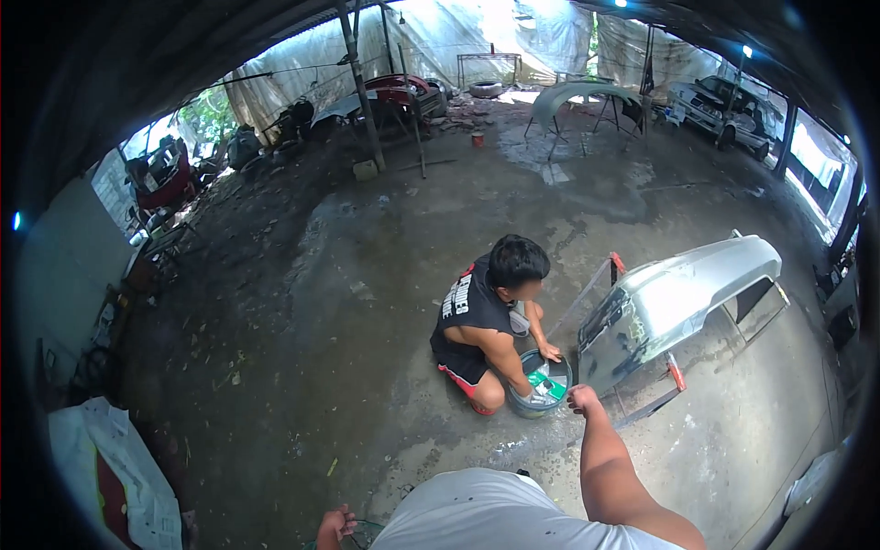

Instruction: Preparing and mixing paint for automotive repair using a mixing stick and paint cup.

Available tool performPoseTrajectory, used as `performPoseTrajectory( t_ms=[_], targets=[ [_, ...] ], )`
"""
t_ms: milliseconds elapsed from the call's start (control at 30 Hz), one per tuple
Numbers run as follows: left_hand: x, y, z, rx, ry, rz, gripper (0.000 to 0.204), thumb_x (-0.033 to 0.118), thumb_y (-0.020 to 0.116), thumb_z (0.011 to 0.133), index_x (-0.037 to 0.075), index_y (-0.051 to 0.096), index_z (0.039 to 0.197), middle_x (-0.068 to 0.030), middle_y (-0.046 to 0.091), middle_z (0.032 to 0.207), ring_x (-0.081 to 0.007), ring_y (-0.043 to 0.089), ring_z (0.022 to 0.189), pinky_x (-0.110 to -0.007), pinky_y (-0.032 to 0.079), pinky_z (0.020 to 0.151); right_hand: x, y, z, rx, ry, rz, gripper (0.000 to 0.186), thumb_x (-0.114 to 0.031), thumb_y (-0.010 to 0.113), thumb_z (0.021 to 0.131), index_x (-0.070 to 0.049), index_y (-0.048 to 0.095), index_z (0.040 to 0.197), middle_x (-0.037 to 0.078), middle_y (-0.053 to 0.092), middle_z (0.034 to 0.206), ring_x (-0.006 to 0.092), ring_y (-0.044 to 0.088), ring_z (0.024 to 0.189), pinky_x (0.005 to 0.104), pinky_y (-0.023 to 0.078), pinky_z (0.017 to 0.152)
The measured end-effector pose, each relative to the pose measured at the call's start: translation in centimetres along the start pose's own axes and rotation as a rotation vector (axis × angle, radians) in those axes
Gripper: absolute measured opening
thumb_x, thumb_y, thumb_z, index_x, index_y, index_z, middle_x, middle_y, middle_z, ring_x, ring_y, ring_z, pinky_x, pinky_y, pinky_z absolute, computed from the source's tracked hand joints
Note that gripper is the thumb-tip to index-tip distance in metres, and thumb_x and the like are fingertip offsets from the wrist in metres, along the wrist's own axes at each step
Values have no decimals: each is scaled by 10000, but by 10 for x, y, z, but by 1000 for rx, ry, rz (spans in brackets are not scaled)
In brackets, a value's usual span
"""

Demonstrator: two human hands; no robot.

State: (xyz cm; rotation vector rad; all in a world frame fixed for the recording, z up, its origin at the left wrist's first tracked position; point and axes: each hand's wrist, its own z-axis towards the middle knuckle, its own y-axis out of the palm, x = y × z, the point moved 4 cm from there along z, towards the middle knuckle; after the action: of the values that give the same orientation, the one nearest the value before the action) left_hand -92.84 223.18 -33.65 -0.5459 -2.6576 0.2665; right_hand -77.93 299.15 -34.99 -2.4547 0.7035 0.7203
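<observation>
My right hand is stretched forward with its fingers curled, between a dark bucket and the near end of a silver car bumper. What its fingers hold, if anything, is hidden. Low at the left, my left hand is closed beside a thin green hose or cord; whether it grips that is unclear. A person in a dark sleeveless top crouches at the bucket, one hand inside it and the other at its rim. Green and white pieces lie in the bucket.
The bumper rests on a low metal stand with red-wrapped ends. Wet patches mark the concrete floor. Farther back are another panel on a stand, a post, and a car. Covered items sit at left.
</observation>
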Motion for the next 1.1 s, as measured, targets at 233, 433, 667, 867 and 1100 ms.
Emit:
performPoseTrajectory(
  t_ms=[233,433,667,867,1100],
  targets=[
    [5,-3,-15,20,9,28,352,372,476,924,139,488,1189,-28,615,986,-212,610,771,-405,459,656,3,13,-1,-10,52,-7,142,-223,510,855,-128,549,953,65,581,812,205,551,667,380,435,605],
    [7,1,-7,11,-5,50,366,386,465,925,140,497,1193,-27,615,984,-212,605,774,-408,469,628,6,12,7,-7,-94,-318,253,-216,514,812,-14,609,929,129,629,869,236,615,704,404,500,588],
    [13,12,-7,-57,-13,139,362,392,465,923,139,502,1180,-24,614,974,-209,605,768,-400,469,618,-15,13,-5,114,-309,-339,227,-274,547,830,-71,649,847,64,629,731,172,598,580,344,486,479],
    [51,14,-5,-86,40,259,359,396,466,922,138,505,1169,-22,613,965,-207,606,763,-393,470,609,-17,3,-20,149,-364,-372,236,-272,535,841,-74,662,846,63,626,685,179,589,527,349,476,463],
    [111,72,7,-152,76,333,356,401,466,921,137,510,1156,-20,612,955,-205,606,758,-385,470,599,-11,-13,-34,166,-460,-820,234,-161,563,803,-152,679,1006,112,665,836,245,637,626,365,513,546]
  ],
)
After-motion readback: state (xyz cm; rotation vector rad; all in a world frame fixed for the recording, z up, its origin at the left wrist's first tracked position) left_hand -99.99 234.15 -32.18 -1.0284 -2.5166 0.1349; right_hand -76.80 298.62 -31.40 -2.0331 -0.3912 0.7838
